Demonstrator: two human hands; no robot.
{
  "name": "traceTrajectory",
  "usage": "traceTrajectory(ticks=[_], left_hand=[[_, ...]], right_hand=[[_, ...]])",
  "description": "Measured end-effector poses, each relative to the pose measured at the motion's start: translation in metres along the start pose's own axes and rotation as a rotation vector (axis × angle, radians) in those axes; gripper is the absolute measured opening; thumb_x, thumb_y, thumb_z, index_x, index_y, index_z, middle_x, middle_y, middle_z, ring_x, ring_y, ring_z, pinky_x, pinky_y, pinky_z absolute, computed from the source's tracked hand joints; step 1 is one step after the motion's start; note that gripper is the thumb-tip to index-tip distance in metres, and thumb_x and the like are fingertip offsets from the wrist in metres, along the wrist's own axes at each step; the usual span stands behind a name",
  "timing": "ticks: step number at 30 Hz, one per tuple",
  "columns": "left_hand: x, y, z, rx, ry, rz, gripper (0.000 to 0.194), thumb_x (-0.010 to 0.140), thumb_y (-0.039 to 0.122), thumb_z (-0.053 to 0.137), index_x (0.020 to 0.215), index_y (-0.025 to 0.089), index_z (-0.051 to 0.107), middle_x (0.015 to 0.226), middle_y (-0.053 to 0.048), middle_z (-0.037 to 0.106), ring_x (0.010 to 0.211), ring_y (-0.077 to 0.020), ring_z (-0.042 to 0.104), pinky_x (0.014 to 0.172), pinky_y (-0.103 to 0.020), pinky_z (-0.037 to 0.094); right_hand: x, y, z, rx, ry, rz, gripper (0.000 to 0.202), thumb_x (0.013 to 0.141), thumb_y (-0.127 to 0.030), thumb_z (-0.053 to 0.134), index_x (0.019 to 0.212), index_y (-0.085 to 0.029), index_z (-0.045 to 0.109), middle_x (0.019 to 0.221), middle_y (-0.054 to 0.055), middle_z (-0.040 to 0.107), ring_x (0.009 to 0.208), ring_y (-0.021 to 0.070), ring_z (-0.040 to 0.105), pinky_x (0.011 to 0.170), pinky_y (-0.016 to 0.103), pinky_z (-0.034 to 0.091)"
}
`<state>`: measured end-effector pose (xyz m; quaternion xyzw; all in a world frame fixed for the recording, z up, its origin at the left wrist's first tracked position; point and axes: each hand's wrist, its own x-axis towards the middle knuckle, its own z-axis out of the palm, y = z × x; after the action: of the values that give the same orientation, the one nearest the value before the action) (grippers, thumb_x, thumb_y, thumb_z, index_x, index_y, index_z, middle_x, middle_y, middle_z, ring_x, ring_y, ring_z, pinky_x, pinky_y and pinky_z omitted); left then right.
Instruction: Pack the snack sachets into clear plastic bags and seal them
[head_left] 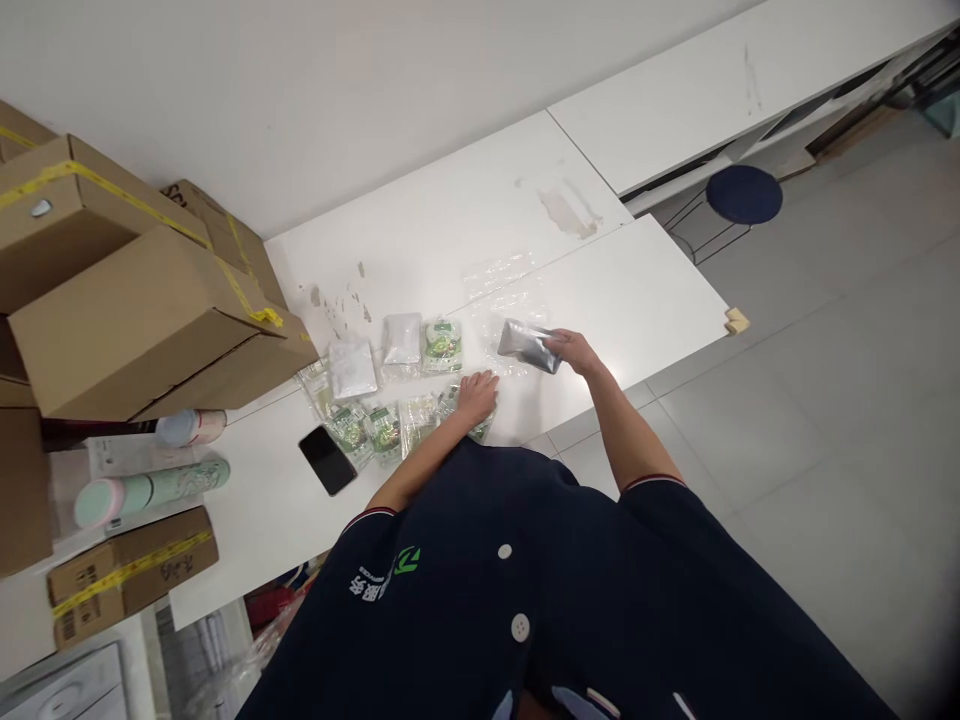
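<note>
My right hand (574,350) grips the right end of a silver foil pouch (528,345), held over clear plastic bags (510,290) on the white table. My left hand (478,395) rests on a green-printed packet (480,430) at the table's front edge, its fingers partly spread. To the left of it lie more packets: a green-and-white one (442,345), a white one (402,338), another white one (352,368), and several green-printed ones (384,430) in a row nearer my body.
A black phone (328,460) lies left of the packets. Cardboard boxes (150,330) are stacked at the left, near a green bottle (154,492) and a taped box (135,565). A blue stool (744,195) stands beyond the table's right end, where a yellowish block (736,321) sits on the corner.
</note>
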<state>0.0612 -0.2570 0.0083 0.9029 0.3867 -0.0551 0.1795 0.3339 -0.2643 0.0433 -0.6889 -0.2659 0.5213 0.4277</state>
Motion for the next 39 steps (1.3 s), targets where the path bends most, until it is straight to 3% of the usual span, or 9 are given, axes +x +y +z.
traceTrajectory(ticks=[4,8,12,15,17,20,23,34,39], left_hand=[[-0.003,0.006,0.006,0.044,-0.068,-0.005,0.040,0.096,0.028,0.036,0.132,0.022,0.051,0.147,-0.011,0.042,0.135,-0.0303,0.035,0.108,-0.059,0.025],[-0.004,0.008,0.009,0.057,-0.092,-0.018,0.042,0.095,0.028,0.038,0.135,0.023,0.049,0.148,-0.012,0.041,0.136,-0.0311,0.033,0.108,-0.062,0.023],[-0.004,0.007,0.009,0.055,-0.083,-0.014,0.041,0.095,0.028,0.038,0.134,0.022,0.049,0.148,-0.012,0.041,0.136,-0.0320,0.033,0.108,-0.062,0.023],[-0.003,0.006,0.008,0.042,-0.074,-0.010,0.038,0.096,0.026,0.036,0.130,0.020,0.052,0.145,-0.012,0.044,0.134,-0.0313,0.036,0.108,-0.060,0.024],[0.000,0.004,0.005,0.034,-0.059,-0.022,0.034,0.096,0.024,0.036,0.123,0.018,0.056,0.136,-0.014,0.051,0.128,-0.0288,0.042,0.108,-0.055,0.027],[0.007,0.004,0.000,0.026,-0.050,-0.065,0.029,0.095,0.023,0.040,0.115,0.014,0.059,0.119,-0.016,0.058,0.112,-0.0247,0.053,0.099,-0.042,0.038],[0.018,0.006,-0.005,0.071,-0.021,-0.086,0.030,0.093,0.027,0.046,0.118,0.015,0.055,0.119,-0.016,0.054,0.104,-0.0247,0.055,0.087,-0.037,0.044],[0.051,0.011,0.000,0.171,-0.091,0.070,0.034,0.092,0.008,0.031,0.110,0.009,0.060,0.111,-0.022,0.055,0.099,-0.0282,0.058,0.080,-0.042,0.045],[0.047,0.004,-0.014,0.229,0.016,0.199,0.031,0.091,0.005,0.033,0.104,0.011,0.061,0.108,-0.019,0.057,0.117,-0.0299,0.049,0.099,-0.048,0.036]], right_hand=[[0.033,-0.024,0.010,-0.199,-0.138,-0.048,0.037,0.056,-0.036,0.084,0.081,-0.014,0.069,0.067,-0.001,0.062,0.063,0.0107,0.052,0.058,0.023,0.042],[0.060,-0.027,0.024,-0.322,-0.233,-0.006,0.033,0.056,-0.035,0.084,0.076,-0.013,0.069,0.064,-0.001,0.062,0.065,0.0122,0.053,0.062,0.024,0.044],[0.071,-0.010,0.031,-0.564,-0.144,0.030,0.047,0.062,-0.031,0.080,0.105,-0.013,0.068,0.086,0.004,0.068,0.079,0.0180,0.060,0.075,0.029,0.049],[0.062,0.005,0.027,-0.721,0.006,-0.116,0.072,0.073,-0.033,0.070,0.139,-0.014,0.047,0.123,0.015,0.058,0.105,0.0240,0.058,0.091,0.036,0.047],[0.047,0.016,0.025,-0.841,0.033,-0.221,0.073,0.079,-0.036,0.064,0.145,-0.016,0.040,0.141,0.018,0.043,0.122,0.0292,0.048,0.099,0.042,0.042],[0.022,0.033,0.027,-1.085,-0.125,-0.303,0.073,0.078,-0.038,0.063,0.146,-0.028,0.039,0.156,0.010,0.023,0.139,0.0373,0.025,0.106,0.055,0.030],[0.005,0.047,0.037,-1.261,-0.301,-0.313,0.080,0.075,-0.035,0.065,0.148,-0.036,0.031,0.161,0.003,0.011,0.143,0.0401,0.010,0.108,0.060,0.021],[-0.002,0.051,0.050,-1.354,-0.290,-0.283,0.080,0.078,-0.039,0.059,0.150,-0.036,0.023,0.161,0.002,0.008,0.143,0.0407,0.007,0.107,0.059,0.021],[-0.012,0.051,0.050,-1.344,-0.240,-0.304,0.082,0.079,-0.043,0.061,0.151,-0.034,0.023,0.160,0.003,0.016,0.143,0.0408,0.009,0.109,0.061,0.016]])
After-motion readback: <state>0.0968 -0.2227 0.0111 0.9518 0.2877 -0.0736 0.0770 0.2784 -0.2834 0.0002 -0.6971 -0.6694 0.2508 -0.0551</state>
